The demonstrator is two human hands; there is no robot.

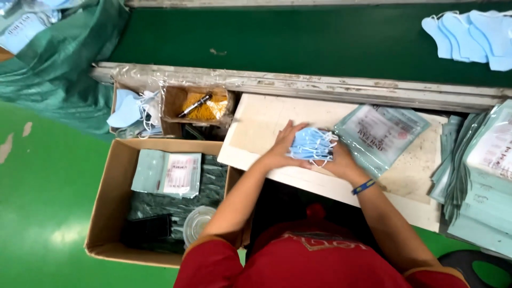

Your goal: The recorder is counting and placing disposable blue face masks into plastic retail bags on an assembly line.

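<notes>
1. We see a pale green flat pouch (pixel 381 136) with a white label, right of centre on the white board (pixel 256 125).
2. A like pouch (pixel 167 173) lies in the cardboard box (pixel 106 202) at lower left; a stack of pouches (pixel 482 181) fills the right edge.
3. Centre frame, our left hand (pixel 281 149) and right hand (pixel 341 160) press a stack of blue masks (pixel 311 144) between them, fingers spread flat.
4. More blue masks (pixel 469 34) lie upper right on the green belt (pixel 298 40).

Right of my cardboard box (pixel 106 202), one pale green flat packet (pixel 380 133) lies on the board, more stacked (pixel 488 176) beyond, and another (pixel 167 173) lies inside the box.
</notes>
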